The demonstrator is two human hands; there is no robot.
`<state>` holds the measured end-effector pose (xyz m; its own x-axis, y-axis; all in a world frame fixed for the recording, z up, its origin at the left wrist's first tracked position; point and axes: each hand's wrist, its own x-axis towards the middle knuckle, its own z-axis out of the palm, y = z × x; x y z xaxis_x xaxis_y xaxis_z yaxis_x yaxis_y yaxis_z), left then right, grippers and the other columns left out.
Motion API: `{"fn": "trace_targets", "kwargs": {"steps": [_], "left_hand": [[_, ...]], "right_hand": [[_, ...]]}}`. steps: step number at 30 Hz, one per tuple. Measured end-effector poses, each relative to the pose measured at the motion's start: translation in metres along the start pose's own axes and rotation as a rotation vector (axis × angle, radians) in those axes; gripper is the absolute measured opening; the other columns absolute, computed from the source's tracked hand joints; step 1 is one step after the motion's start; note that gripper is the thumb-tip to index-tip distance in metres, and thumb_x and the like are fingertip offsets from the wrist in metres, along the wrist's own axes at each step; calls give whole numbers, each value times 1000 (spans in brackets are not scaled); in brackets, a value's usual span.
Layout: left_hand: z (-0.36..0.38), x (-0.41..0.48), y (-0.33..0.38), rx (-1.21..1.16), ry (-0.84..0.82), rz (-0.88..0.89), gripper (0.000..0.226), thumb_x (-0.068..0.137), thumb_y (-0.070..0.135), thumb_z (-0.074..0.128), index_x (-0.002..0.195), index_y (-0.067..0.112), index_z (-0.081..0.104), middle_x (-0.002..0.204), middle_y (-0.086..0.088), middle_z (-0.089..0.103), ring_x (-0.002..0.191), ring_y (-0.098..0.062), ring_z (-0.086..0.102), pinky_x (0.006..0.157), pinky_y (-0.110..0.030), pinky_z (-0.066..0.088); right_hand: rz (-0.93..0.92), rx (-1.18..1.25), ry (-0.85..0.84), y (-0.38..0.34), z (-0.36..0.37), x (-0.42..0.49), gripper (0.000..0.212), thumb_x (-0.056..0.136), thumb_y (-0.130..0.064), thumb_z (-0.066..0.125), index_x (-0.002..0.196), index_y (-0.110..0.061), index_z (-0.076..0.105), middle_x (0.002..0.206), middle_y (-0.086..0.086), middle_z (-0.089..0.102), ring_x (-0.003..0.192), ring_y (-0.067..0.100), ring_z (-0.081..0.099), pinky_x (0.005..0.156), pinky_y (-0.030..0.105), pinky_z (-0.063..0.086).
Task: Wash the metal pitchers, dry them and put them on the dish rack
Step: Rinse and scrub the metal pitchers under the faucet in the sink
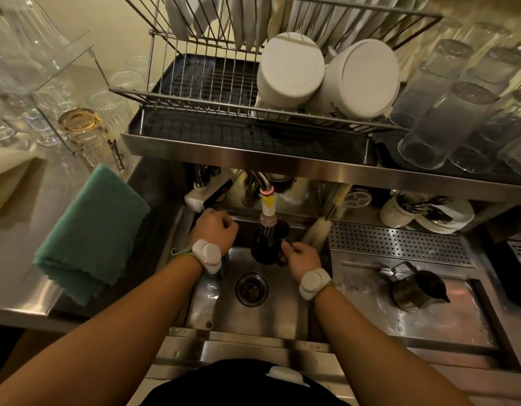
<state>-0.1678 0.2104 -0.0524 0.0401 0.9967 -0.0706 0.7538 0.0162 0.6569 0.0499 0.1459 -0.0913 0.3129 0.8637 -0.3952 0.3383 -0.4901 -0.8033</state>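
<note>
Steel sink (271,315) below dish rack (194,92): right hand (304,257) grips pitcher (268,244), left hand (216,230) curled, grasp unclear.

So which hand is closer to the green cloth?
Left. The left hand is to the right of the cloth, apart from it; the right hand is farther right, holding the pitcher.

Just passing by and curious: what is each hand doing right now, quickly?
Left hand: fingers curled; whether it grips anything cannot be told.
Right hand: holds the metal pitcher by its handle under the faucet.
</note>
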Motion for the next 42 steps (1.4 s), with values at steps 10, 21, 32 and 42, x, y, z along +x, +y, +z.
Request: {"fn": "trace_targets", "kwargs": {"steps": [10, 21, 32, 42], "left_hand": [[10, 1, -9, -9, -12, 2, 23, 87, 28, 63, 65, 23, 60, 90, 1, 50, 66, -5, 51, 53, -18, 32], [16, -1, -11, -5, -18, -9, 20, 86, 25, 63, 67, 22, 64, 89, 1, 53, 65, -4, 51, 59, -21, 39], [24, -1, -5, -14, -101, -13, 20, 86, 26, 63, 69, 16, 67, 85, -7, 67, 80, -22, 63, 74, -35, 55], [23, -3, -7, -1, -133, -50, 20, 86, 28, 63, 71, 16, 68, 85, -6, 67, 76, -19, 64, 69, -29, 51]], "right_hand": [[10, -27, -84, -10, -1, 0, 43, 98, -34, 56, 80, 3, 68, 74, 16, 67, 67, 22, 60, 69, 35, 50], [569, 544, -164, 38, 10, -15, 32, 104, -26, 41, 91, -6, 63, 84, 16, 70, 61, 24, 60, 55, 32, 45], [677, 843, -124, 49, -7, -18, 18, 100, -12, 42, 98, -9, 60, 78, 12, 59, 46, 16, 49, 34, 18, 29], [175, -262, -272, 16, -5, 8, 37, 99, -28, 53, 108, 4, 69, 113, 24, 70, 107, 39, 65, 96, 43, 53]]}}
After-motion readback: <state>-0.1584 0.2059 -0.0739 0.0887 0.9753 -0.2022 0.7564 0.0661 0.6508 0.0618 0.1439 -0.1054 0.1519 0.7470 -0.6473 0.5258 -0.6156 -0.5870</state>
